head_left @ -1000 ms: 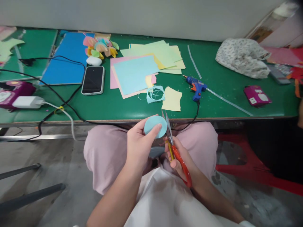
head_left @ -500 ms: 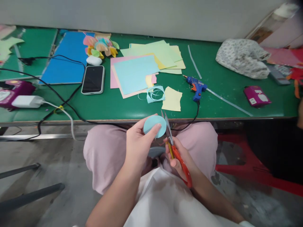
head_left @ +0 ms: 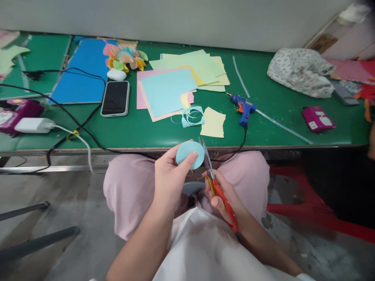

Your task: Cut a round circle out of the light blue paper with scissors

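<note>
Between the thumb and fingers of my left hand (head_left: 171, 171) is a light-blue paper circle (head_left: 187, 152), held above my lap. My right hand (head_left: 224, 191) grips scissors (head_left: 224, 201) with red-orange handles and a yellow part. The scissor blades point away from me, slightly parted, close to the circle's right edge; whether they touch it I cannot tell. On the table just beyond lie thin blue paper offcuts (head_left: 192, 116) and a torn-edged pale yellow piece of paper (head_left: 213, 123).
The green table (head_left: 146, 136) carries stacked coloured paper (head_left: 166, 89), a blue glue gun (head_left: 244, 109) with its cord over the edge, a phone (head_left: 115, 98), paper petals (head_left: 124, 56), a purple box (head_left: 318, 119) and a patterned cloth bag (head_left: 300, 72). Cables cross the left side.
My left hand and the paper circle have shifted slightly left and up, a little away from the blades. The right hand with the scissors is almost unmoved.
</note>
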{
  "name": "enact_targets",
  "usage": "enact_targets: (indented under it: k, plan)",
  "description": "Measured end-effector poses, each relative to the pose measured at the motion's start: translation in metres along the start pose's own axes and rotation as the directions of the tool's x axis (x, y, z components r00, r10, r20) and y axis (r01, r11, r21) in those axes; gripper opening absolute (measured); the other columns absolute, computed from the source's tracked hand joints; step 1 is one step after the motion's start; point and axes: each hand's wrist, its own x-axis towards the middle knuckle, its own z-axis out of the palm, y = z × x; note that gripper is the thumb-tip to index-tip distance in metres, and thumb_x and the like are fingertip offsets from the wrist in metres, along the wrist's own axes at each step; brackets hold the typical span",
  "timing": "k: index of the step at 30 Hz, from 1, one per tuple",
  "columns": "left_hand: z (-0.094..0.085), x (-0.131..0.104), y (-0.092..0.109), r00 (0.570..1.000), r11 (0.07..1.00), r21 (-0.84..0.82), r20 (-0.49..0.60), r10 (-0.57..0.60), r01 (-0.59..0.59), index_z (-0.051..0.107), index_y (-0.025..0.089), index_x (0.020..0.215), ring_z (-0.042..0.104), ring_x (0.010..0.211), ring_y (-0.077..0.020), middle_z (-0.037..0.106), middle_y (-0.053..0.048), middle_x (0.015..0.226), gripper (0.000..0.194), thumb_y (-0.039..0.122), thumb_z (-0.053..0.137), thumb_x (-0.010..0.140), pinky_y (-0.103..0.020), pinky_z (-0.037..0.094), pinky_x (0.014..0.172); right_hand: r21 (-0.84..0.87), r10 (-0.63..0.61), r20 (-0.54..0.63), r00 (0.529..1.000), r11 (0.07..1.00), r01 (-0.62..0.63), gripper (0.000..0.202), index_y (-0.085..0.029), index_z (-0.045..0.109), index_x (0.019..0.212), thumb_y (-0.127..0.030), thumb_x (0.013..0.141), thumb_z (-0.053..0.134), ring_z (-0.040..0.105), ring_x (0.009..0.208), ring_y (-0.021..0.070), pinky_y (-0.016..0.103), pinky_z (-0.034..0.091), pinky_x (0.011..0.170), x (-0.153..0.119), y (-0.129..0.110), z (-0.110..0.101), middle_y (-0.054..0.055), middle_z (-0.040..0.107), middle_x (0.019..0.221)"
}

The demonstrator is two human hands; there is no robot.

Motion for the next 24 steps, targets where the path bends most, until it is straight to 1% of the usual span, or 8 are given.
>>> enact_targets:
  k: [5, 8, 14, 17, 21, 24]
  plan:
    - [0.0002, -0.0004, 0.0006, 1.0, 1.0, 0.017, -0.018, 0.005, -0.005, 0.084, 0.021, 0.099, 0.065, 0.069, -0.0139, 0.078, -0.001, 0.082, 0.033, 0.034, 0.091, 0.07, -0.022, 0.054, 0.062, 0.01, 0.006, 0.006, 1.0, 1.0, -0.006, 0.081, -0.032, 0.057, 0.117, -0.093, 0.064, 0.067, 0.035, 0.065, 0.0148, 0.028, 0.031, 0.055, -0.0003, -0.002, -0.0002, -0.002, 0.044, 0.084]
    - [0.0002, -0.0001, 0.001, 1.0, 1.0, 0.014, -0.023, 0.007, -0.006, 0.084, 0.022, 0.1, 0.062, 0.064, -0.0113, 0.077, 0.001, 0.079, 0.033, 0.034, 0.092, 0.07, -0.02, 0.053, 0.06, 0.021, 0.018, 0.004, 1.0, 1.0, -0.018, 0.083, -0.03, 0.058, 0.116, -0.092, 0.062, 0.069, 0.035, 0.065, 0.0149, 0.028, 0.031, 0.055, -0.0001, -0.0027, -0.0001, -0.003, 0.044, 0.083]
    - [-0.0008, 0.0008, 0.0022, 1.0, 1.0, 0.006, -0.018, 0.018, -0.018, 0.084, 0.025, 0.1, 0.062, 0.063, -0.0082, 0.077, 0.003, 0.077, 0.031, 0.033, 0.091, 0.071, -0.017, 0.053, 0.061, 0.034, 0.067, 0.017, 0.998, 0.997, -0.067, 0.087, -0.029, 0.057, 0.116, -0.094, 0.059, 0.068, 0.035, 0.067, 0.0156, 0.027, 0.031, 0.057, 0.0006, -0.0025, -0.001, -0.003, 0.043, 0.081]
    - [-0.0009, 0.0017, 0.0021, 0.999, 1.0, 0.003, -0.028, 0.028, -0.028, 0.085, 0.025, 0.098, 0.063, 0.064, -0.0084, 0.077, 0.003, 0.078, 0.031, 0.034, 0.092, 0.07, -0.016, 0.053, 0.06, 0.037, 0.091, 0.025, 0.996, 0.995, -0.092, 0.088, -0.029, 0.057, 0.115, -0.094, 0.058, 0.069, 0.035, 0.068, 0.016, 0.028, 0.031, 0.059, 0.0004, -0.0023, -0.0021, -0.003, 0.043, 0.079]
    - [-0.0012, 0.0031, 0.0016, 0.999, 1.0, 0.012, -0.041, 0.014, -0.013, 0.085, 0.024, 0.096, 0.06, 0.061, -0.0083, 0.075, 0.003, 0.072, 0.031, 0.034, 0.093, 0.068, -0.016, 0.052, 0.056, 0.048, 0.114, 0.025, 0.993, 0.992, -0.115, 0.087, -0.03, 0.058, 0.115, -0.094, 0.057, 0.07, 0.035, 0.068, 0.0163, 0.028, 0.032, 0.059, -0.0006, -0.0037, -0.0028, -0.003, 0.042, 0.079]
    - [-0.0016, 0.0039, 0.0017, 0.999, 1.0, -0.005, -0.035, 0.0, 0.0, 0.084, 0.023, 0.096, 0.06, 0.062, -0.0096, 0.076, 0.002, 0.075, 0.033, 0.035, 0.093, 0.067, -0.017, 0.051, 0.053, 0.051, 0.126, 0.017, 0.992, 0.991, -0.127, 0.089, -0.03, 0.058, 0.115, -0.094, 0.055, 0.072, 0.035, 0.069, 0.0169, 0.028, 0.034, 0.06, -0.0012, -0.005, -0.0029, -0.003, 0.042, 0.078]
